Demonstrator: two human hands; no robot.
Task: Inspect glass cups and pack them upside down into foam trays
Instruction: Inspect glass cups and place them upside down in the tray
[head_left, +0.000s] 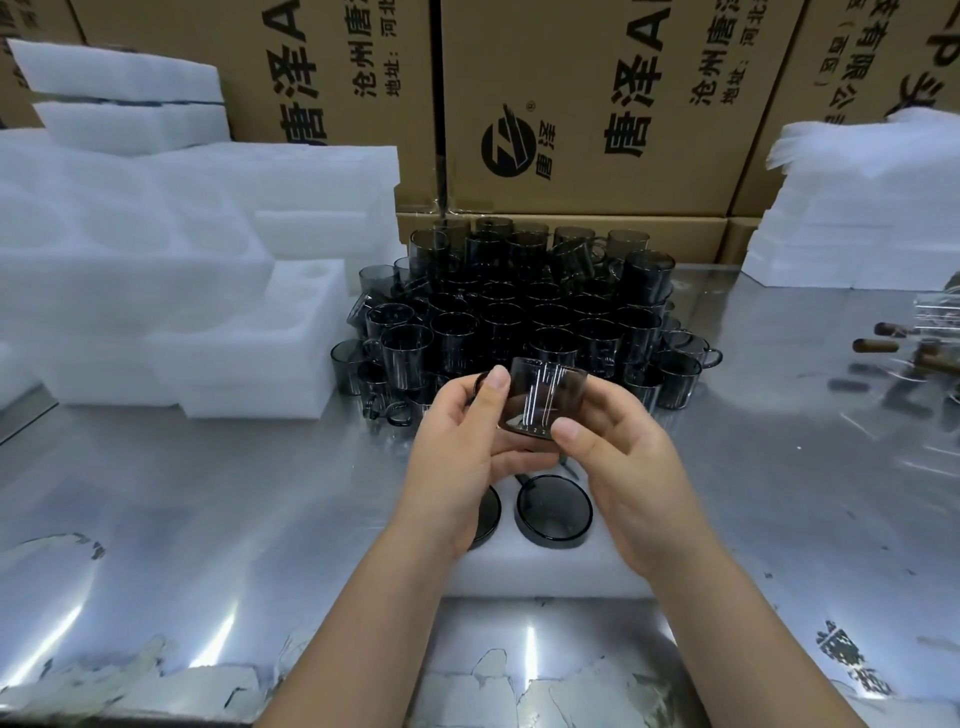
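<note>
Head view: the left hand (457, 457) and right hand (623, 483) together pinch one smoky glass cup (540, 400) between thumbs and curled fingers, held tilted just above the foam tray (545, 571) under the wrists. A seated cup (553, 512) rests base-up below the right hand; another is half hidden under the left. Beyond the hands stands the pile of cups (519, 312). Best, I judge, to turn it slowly against the light, check rim and handle, then invert it squarely over a free pocket.
</note>
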